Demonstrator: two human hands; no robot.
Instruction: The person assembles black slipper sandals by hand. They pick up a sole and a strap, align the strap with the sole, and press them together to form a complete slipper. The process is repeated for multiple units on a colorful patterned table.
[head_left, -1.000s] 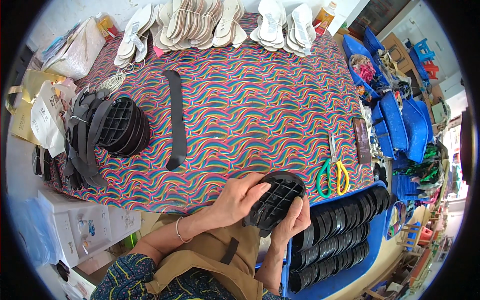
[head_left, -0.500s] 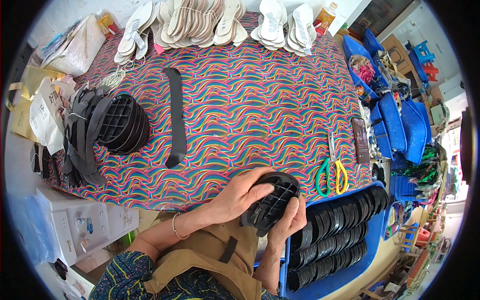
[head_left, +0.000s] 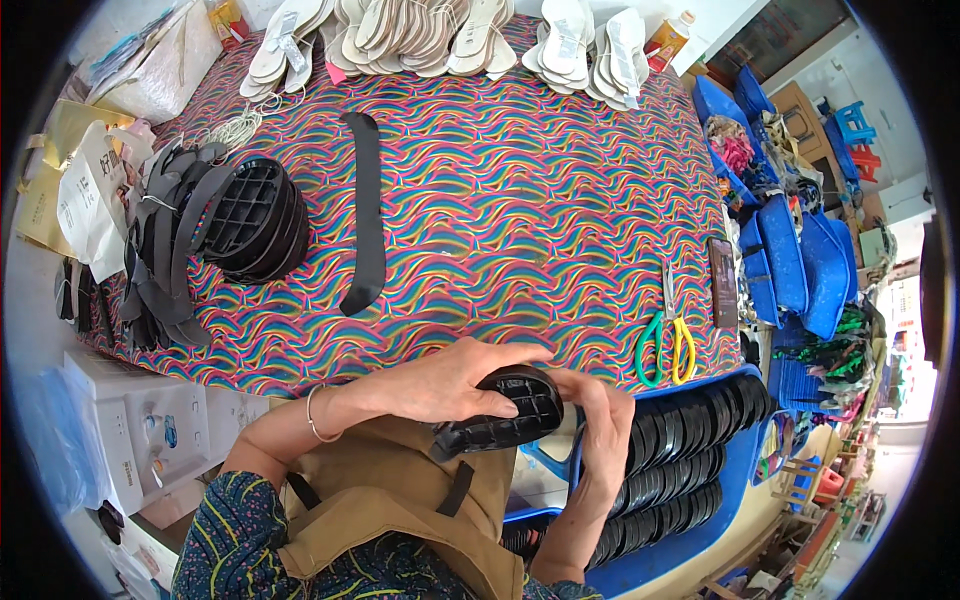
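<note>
A black shoe heel [head_left: 524, 420] with a gridded hollow underside is held over my lap, tilted with its grid facing up. My left hand [head_left: 445, 382] is closed round its left side, the thumb on the grid's edge. At the heel's right end my right hand [head_left: 604, 422] has its fingers bent in against the rim; the fingertips are partly hidden. A long black strip [head_left: 368, 215] lies flat on the table beyond my hands. Farther left, several similar heels form a stack [head_left: 262, 225] beside a bundle of dark strips [head_left: 165, 245].
On the patterned tablecloth [head_left: 520, 200], scissors [head_left: 667, 335] with green and yellow handles lie right, near a phone [head_left: 721, 282]. A blue crate [head_left: 735, 470] of black heels stands below them. Tied insoles [head_left: 400, 35] line the back. A white drawer box [head_left: 150, 430] is at lower left.
The heel has turned and shifted slightly left and down in my left hand. My right hand has moved from the heel's lower right side up to its right end.
</note>
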